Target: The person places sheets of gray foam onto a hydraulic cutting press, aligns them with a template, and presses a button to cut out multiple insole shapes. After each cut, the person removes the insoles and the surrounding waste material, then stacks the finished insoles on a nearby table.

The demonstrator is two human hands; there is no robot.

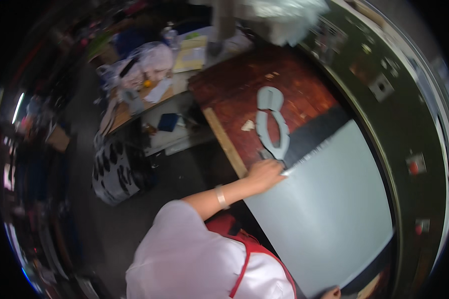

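My left hand [267, 174] is closed at the far left corner of a large smooth grey sheet [334, 199], blurred a little by motion. The sheet covers the near part of the work table and has an uneven far edge. Just beyond my fingers lies a flat grey loop-shaped cut piece [282, 130], like a shoe upper. A rounded grey cut piece [270, 98] adjoins its far end. Of my right hand [332, 293] only a small part shows at the bottom edge, by the sheet's near side; its fingers are hidden.
The reddish-brown table top [229, 82] has a pale wooden edge strip [224, 139]. A dark green machine beam [394, 124] runs along the right. At the back left, a side table holds plastic bags [152, 60] and yellow paper [192, 52]. A patterned bag [114, 172] stands below.
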